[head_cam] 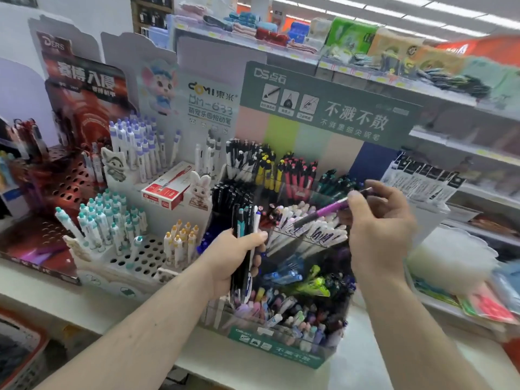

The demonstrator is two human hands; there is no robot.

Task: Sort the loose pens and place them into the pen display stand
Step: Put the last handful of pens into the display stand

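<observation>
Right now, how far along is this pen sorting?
Partway, it seems. The clear display stand already holds many pens grouped by colour in its tiers. In hand: the right hand pinches a purple pen over the middle tier. Left to do: the left hand grips a bundle of pens waiting for their slots.

Bright overhead shop light, motion blur and wide-angle warp rightward
</observation>
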